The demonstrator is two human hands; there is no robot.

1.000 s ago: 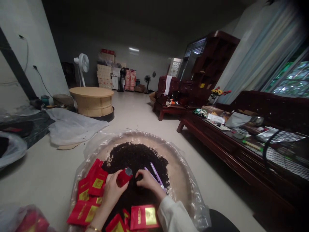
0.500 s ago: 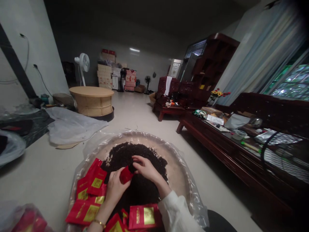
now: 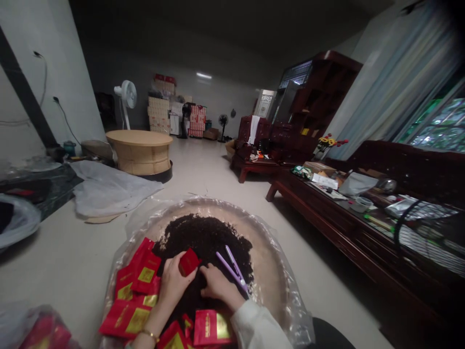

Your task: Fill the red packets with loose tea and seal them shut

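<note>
My left hand (image 3: 174, 278) is closed around a small red pouch (image 3: 189, 261), tilted above a heap of loose, dark, tea-like leaves (image 3: 199, 230). Just right of the pouch, my right hand (image 3: 220, 286) is low at the heap with its fingers curled; what they hold, if anything, is hidden against the dark leaves. Beside it on the leaves lies a purple two-armed clamp (image 3: 236, 271), like a mini hair straightener, its arms apart. Flat red packets with gold labels (image 3: 147, 274) lie by my left forearm, and another red packet (image 3: 207, 327) lies between my forearms.
The heap sits in a wide round tray (image 3: 271, 257) lined with clear plastic. A bag of red packets (image 3: 45, 332) is at the lower left. Beyond are a plastic sheet (image 3: 112, 189), a round wooden table (image 3: 140, 138) and, on the right, a cluttered dark wooden table (image 3: 308, 208).
My right hand has moved down from above the heap, near the pouch mouth, and the purple clamp has come into view behind it. My left hand keeps the pouch, now slightly turned.
</note>
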